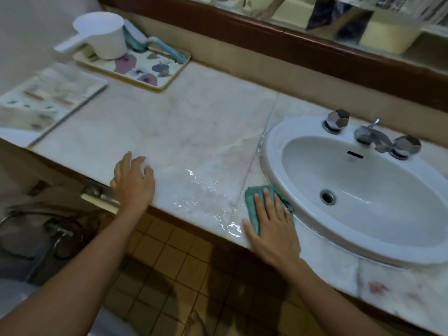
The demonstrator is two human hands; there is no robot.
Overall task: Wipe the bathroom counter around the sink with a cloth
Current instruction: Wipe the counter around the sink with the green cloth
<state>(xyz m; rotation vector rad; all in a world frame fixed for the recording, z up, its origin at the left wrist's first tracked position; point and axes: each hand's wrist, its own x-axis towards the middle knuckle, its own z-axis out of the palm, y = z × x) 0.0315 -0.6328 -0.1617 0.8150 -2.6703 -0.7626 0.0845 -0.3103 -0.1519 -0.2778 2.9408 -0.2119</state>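
Counter [194,122] marble runs pale and wide to the left of the sink [286,141], and most of it looks dry. A puddle [208,202] gleams near the front edge, just left of the sink. Far from the sink, at the back left corner, stands a flowered tray [145,71] with a white scoop cup [101,35] on it.

My left hand [133,183] rests on the front edge, well left of the sink, fingers loosely spread and holding nothing. My right hand [271,229] lies flat, fingers together, pressing the green cloth [252,202] onto the marble right against the sink's near-left rim. The cloth sits under my palm and fingers, with its far corner and left side showing past them.

The puddle lies just left of the cloth, touching the counter's lip. If I sweep toward myself, I judge the water would run over onto the tiled floor [194,275]. The cloth is small and folded, so it may push water along rather than soak it up. Pressing so near the rim could also bunch it against the basin.
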